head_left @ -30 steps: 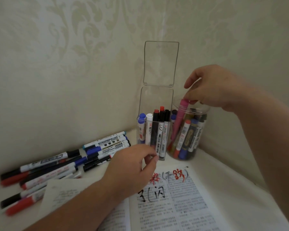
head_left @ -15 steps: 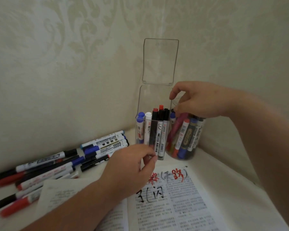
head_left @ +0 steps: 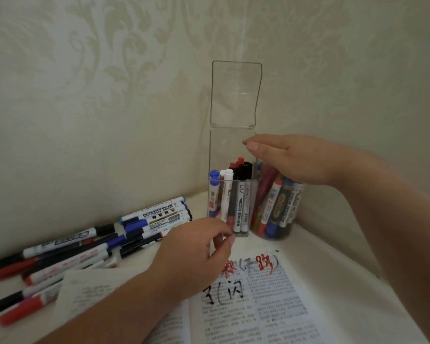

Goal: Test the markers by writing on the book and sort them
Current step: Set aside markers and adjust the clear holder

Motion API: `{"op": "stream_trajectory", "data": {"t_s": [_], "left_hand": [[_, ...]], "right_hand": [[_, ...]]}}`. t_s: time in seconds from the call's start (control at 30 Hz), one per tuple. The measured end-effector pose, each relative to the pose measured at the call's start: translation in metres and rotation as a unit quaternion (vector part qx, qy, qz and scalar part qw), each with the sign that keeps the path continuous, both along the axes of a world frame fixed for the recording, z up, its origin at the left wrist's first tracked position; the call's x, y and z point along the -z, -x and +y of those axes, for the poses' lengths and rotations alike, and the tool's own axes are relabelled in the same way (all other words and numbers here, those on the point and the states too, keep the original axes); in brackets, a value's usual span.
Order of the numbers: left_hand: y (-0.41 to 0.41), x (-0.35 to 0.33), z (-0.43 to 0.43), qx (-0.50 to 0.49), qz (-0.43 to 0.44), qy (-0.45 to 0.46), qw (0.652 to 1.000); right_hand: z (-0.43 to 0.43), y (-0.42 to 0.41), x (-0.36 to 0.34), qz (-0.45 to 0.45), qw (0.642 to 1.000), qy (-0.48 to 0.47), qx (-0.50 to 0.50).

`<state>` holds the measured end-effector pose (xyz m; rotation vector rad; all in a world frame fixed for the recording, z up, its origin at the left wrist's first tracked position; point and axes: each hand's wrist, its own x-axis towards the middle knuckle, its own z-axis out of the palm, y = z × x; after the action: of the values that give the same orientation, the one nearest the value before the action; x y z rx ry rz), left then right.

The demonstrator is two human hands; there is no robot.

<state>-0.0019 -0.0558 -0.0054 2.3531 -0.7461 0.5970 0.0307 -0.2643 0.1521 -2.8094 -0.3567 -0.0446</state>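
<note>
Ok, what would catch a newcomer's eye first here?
A tall clear box with its lid flipped up stands in the corner, markers upright inside. The right hand lies flat over the round jar of markers beside it. Loose whiteboard markers are heaped at left, and the open book in front bears red and black scrawls.

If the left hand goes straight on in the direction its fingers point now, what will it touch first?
Most likely the clear square box holding upright markers. The left hand has its fingertips at the box's lower front wall and may be touching it already; depth is unclear.
</note>
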Motion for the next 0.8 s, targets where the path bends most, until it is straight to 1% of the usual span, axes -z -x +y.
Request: {"op": "stream_trajectory", "data": {"t_s": [0.1, 0.23, 0.4, 0.5, 0.57, 0.63, 0.7, 0.73, 0.8], "left_hand": [[0.000, 0.000, 0.000, -0.004, 0.005, -0.004, 1.000], [0.000, 0.000, 0.000, -0.005, 0.005, -0.002, 1.000], [-0.001, 0.001, 0.001, -0.002, 0.003, 0.001, 1.000], [-0.002, 0.001, 0.000, -0.001, 0.005, 0.000, 1.000], [-0.002, 0.001, 0.000, -0.002, 0.005, -0.002, 1.000], [-0.001, 0.000, 0.000, -0.003, 0.005, -0.003, 1.000], [-0.001, -0.001, 0.000, -0.003, 0.007, -0.003, 1.000], [0.000, -0.001, 0.000, -0.002, 0.008, -0.002, 1.000], [0.000, -0.002, 0.000, -0.003, 0.012, -0.003, 1.000]], "right_hand": [[0.001, 0.000, 0.005, 0.021, 1.000, 0.001, -0.016], [0.002, -0.002, 0.005, 0.018, 1.000, -0.001, -0.019], [-0.007, 0.004, 0.001, -0.077, 0.995, -0.054, -0.023], [-0.013, 0.010, -0.007, -0.085, 0.992, -0.085, -0.027], [-0.015, 0.009, -0.007, -0.086, 0.992, -0.088, -0.032], [-0.018, 0.005, -0.003, -0.106, 0.990, -0.089, -0.034], [-0.022, 0.002, 0.000, -0.162, 0.980, -0.110, -0.042], [-0.025, 0.000, 0.002, -0.212, 0.968, -0.125, -0.051], [-0.032, -0.003, 0.001, -0.350, 0.921, -0.155, -0.068]]}}
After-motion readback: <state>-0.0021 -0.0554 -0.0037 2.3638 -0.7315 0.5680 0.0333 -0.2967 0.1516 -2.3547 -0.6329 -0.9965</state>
